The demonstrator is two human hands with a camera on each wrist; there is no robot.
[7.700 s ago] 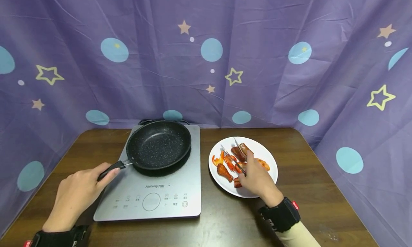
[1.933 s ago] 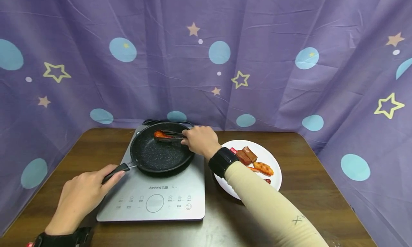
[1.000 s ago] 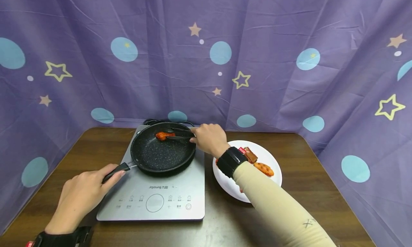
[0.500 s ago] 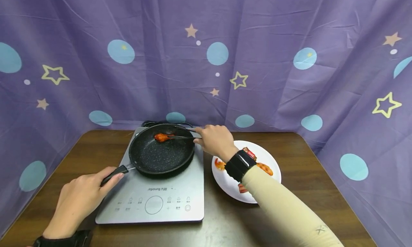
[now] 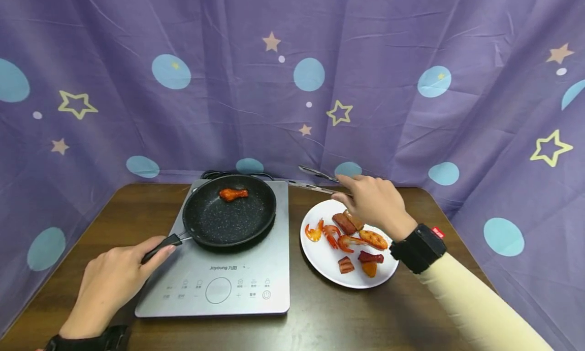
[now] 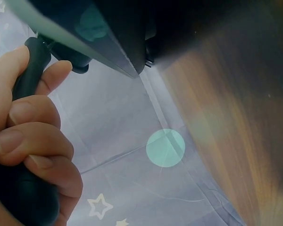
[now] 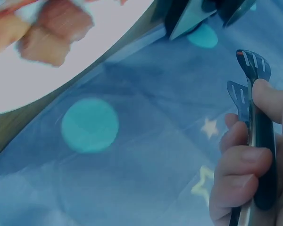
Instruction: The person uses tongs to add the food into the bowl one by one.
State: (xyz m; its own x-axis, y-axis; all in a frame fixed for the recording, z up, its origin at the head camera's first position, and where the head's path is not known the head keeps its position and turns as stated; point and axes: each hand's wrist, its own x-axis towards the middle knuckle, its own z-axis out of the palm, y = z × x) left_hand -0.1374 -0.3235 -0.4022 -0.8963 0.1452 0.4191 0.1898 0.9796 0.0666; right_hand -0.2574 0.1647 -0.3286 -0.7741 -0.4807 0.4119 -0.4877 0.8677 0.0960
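Observation:
My left hand [image 5: 114, 277] grips the black handle [image 5: 160, 248] of a frying pan [image 5: 224, 221], its fingers curled round it in the left wrist view. One chicken drumstick [image 5: 233, 194] lies toward the back of the pan. In my right hand [image 5: 377, 201] is a pair of metal tongs [image 7: 262, 122], held above the back of a white plate [image 5: 315, 257]. The tongs' tips are spread, with nothing between them. On the plate are several shrimp [image 5: 331, 236], brown meat chunks [image 5: 343, 223], a grilled wing-like piece [image 5: 374, 239], a darker drumstick [image 5: 370, 257] and a small striped piece [image 5: 346, 264].
The pan sits on a silver induction cooker [image 5: 183, 300] with a touch panel at the front. A black cable [image 5: 210, 174] lies behind it. The wooden table [image 5: 315, 325] ends at a purple curtain [image 5: 237, 87] at the back and sides.
The tongs carried a drumstick from plate to pan and let it go there. My right hand has since moved right, back over the plate. My left hand has kept its grip on the handle.

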